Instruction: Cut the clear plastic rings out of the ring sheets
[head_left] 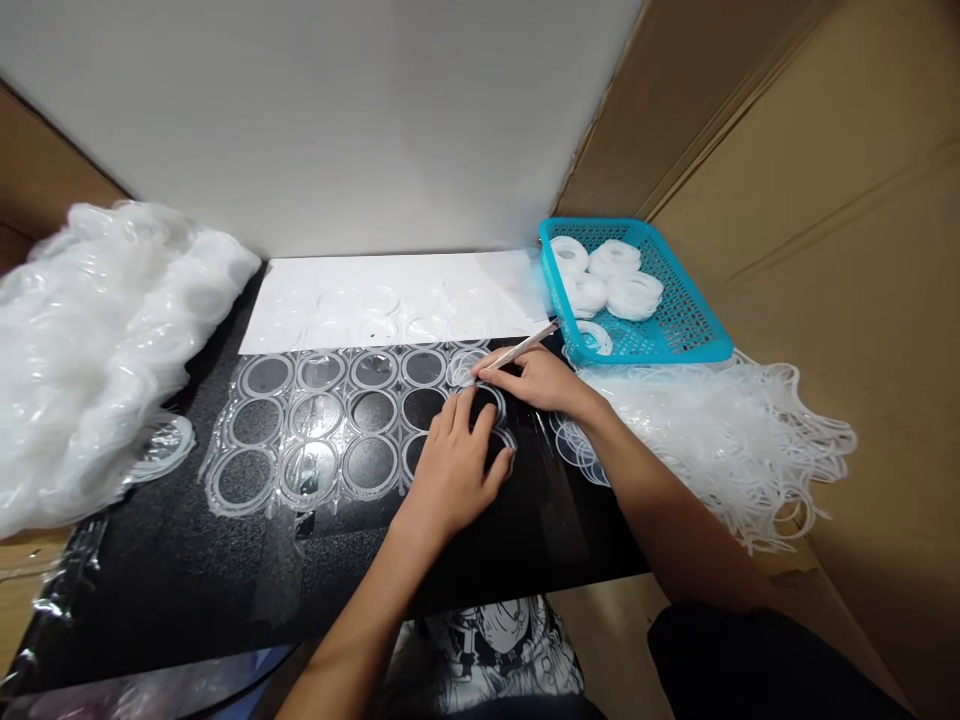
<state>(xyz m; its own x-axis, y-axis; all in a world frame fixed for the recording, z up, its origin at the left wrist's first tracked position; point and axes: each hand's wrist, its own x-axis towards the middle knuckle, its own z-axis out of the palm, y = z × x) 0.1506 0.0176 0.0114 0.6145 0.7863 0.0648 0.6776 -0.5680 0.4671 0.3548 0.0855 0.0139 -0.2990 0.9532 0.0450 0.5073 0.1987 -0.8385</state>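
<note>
A translucent sheet of moulded rings (322,425) lies flat on the black table (172,570). My left hand (457,465) rests on the sheet's right end, fingers spread and pressing down on the rings there. My right hand (544,380) is closed in a pinch on a thin pale stick (525,348), whose lower end touches a ring at the sheet's upper right corner. Both forearms reach in from the bottom of the view.
A white sheet (390,300) lies behind the rings against the wall. A blue basket (675,330) with stacks of white rings stands at the right, above a loose heap of thin rings (720,430). A big pile of translucent plastic (90,340) fills the left. Cardboard walls (825,200) stand at right.
</note>
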